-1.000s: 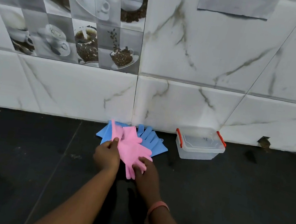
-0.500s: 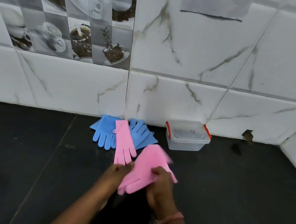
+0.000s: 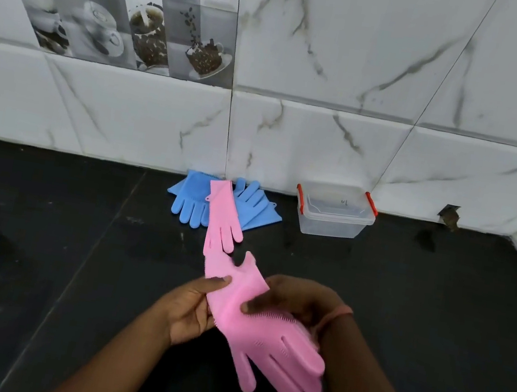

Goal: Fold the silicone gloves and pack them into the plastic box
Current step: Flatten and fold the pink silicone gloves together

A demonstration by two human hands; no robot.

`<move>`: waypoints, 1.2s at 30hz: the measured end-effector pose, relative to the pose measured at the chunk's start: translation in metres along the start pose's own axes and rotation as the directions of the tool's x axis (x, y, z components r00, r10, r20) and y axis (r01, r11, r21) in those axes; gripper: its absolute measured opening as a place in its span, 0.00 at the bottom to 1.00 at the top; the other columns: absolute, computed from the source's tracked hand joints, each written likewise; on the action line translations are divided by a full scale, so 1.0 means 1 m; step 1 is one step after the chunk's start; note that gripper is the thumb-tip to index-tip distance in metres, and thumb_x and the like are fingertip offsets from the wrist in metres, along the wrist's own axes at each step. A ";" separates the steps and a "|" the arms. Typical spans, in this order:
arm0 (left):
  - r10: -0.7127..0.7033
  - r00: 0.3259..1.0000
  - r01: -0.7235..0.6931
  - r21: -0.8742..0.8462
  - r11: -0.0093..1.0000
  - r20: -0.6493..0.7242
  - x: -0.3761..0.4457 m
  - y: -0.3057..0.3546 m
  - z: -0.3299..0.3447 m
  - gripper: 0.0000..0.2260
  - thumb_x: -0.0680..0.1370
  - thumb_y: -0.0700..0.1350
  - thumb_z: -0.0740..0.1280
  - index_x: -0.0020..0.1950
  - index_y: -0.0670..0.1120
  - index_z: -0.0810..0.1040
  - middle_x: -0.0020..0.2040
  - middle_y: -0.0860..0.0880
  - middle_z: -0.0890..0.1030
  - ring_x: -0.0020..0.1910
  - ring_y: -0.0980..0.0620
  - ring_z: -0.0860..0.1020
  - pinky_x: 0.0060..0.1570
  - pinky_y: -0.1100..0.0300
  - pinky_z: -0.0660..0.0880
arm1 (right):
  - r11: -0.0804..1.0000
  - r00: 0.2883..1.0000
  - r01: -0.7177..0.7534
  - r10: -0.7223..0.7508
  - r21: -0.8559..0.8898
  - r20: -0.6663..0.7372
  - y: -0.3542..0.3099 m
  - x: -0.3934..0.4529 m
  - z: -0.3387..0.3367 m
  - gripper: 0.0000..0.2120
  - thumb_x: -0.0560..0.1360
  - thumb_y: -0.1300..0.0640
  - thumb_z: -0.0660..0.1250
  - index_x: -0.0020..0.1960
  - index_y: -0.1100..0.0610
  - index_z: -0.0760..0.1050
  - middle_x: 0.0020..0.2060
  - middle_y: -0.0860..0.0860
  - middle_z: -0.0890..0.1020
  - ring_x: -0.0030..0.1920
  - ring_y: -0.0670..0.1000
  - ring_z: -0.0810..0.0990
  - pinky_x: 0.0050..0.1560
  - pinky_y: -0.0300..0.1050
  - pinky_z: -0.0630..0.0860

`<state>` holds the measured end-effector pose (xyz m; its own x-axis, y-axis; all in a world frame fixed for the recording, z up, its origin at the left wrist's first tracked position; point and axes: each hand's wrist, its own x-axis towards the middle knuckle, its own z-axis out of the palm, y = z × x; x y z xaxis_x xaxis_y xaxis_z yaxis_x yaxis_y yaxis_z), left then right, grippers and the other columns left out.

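Nearest the camera, above the dark desk (image 3: pixel 36 262), both hands hold one pink silicone glove (image 3: pixel 263 328) in the air. The left hand (image 3: pixel 188 311) grips the glove's cuff end, with the thumb laid across the top and the other fingers curled underneath. The right hand (image 3: pixel 298 298) grasps the same glove from the other side, its thumb pressed on the bristled palm area and the rest of its fingers wrapped behind the silicone; a pink band (image 3: pixel 335 314) circles that wrist. The glove's own finger sleeves hang down toward the camera, past the right forearm. Beyond this held glove, a second pink glove (image 3: pixel 222 213) lies flat on the desk, its cuff pointing to the wall and its finger sleeves pointing back at the hands; whether its tips touch the held glove cannot be told. This second pink glove lies over two blue gloves: one blue glove (image 3: pixel 190 198) to its left with finger sleeves toward the camera, the other blue glove (image 3: pixel 257 204) to its right with finger sleeves toward the wall. Right of the blue gloves, apart from them, stands the clear plastic box (image 3: pixel 332 221) with red side clips and no lid on it, close against the marbled wall tiles (image 3: pixel 326 145). Up and left of the box, tiles printed with coffee cups (image 3: pixel 137 14) cover the wall.
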<state>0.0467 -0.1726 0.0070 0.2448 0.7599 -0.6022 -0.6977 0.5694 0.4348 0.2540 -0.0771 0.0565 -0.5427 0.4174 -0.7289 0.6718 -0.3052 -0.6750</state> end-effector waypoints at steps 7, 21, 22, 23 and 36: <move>0.030 0.866 -0.158 -0.216 0.963 -0.500 0.019 -0.040 -0.018 0.17 0.82 0.34 0.65 0.71 0.40 0.74 0.47 0.41 0.83 0.45 0.44 0.81 0.59 0.47 0.77 | 0.899 0.864 -0.187 -0.042 -0.395 -0.502 0.014 0.036 -0.041 0.20 0.68 0.49 0.79 0.53 0.60 0.83 0.51 0.56 0.85 0.53 0.57 0.83 0.57 0.49 0.79; 0.339 0.632 -0.187 0.287 0.940 -0.697 0.029 -0.016 -0.057 0.10 0.78 0.28 0.66 0.56 0.39 0.80 0.57 0.36 0.83 0.54 0.38 0.82 0.60 0.41 0.79 | 0.705 0.604 -0.258 -0.416 -0.661 -0.680 0.108 0.101 0.069 0.32 0.83 0.38 0.44 0.82 0.51 0.44 0.81 0.56 0.42 0.80 0.60 0.37 0.79 0.60 0.36; 0.364 0.602 -0.159 0.339 0.927 -0.711 0.028 -0.019 -0.061 0.10 0.78 0.28 0.67 0.52 0.41 0.81 0.56 0.36 0.84 0.52 0.38 0.82 0.58 0.42 0.80 | 0.706 0.599 -0.253 -0.422 -0.661 -0.681 0.109 0.100 0.070 0.33 0.82 0.38 0.44 0.82 0.51 0.43 0.81 0.56 0.41 0.80 0.59 0.37 0.78 0.59 0.36; 0.393 0.578 -0.139 0.388 0.911 -0.716 0.026 -0.023 -0.065 0.10 0.77 0.28 0.67 0.48 0.42 0.81 0.55 0.36 0.84 0.49 0.40 0.82 0.56 0.44 0.81 | 0.712 0.591 -0.244 -0.429 -0.658 -0.683 0.110 0.099 0.073 0.33 0.82 0.38 0.44 0.82 0.51 0.43 0.81 0.56 0.41 0.80 0.59 0.36 0.78 0.59 0.35; 0.592 0.753 -0.039 0.918 -0.394 0.286 0.058 -0.039 -0.029 0.26 0.84 0.49 0.58 0.82 0.53 0.59 0.83 0.48 0.58 0.83 0.44 0.55 0.81 0.48 0.54 | 0.661 0.566 -0.179 -0.537 -0.729 -0.625 0.094 0.100 0.080 0.30 0.83 0.44 0.48 0.81 0.55 0.55 0.81 0.58 0.54 0.81 0.57 0.49 0.80 0.56 0.45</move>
<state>0.0684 -0.1598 -0.0641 -0.0361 0.9993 -0.0049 0.8839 0.0343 0.4665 0.2228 -0.1321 -0.0896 -0.3526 0.9355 0.0220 0.9084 0.3478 -0.2319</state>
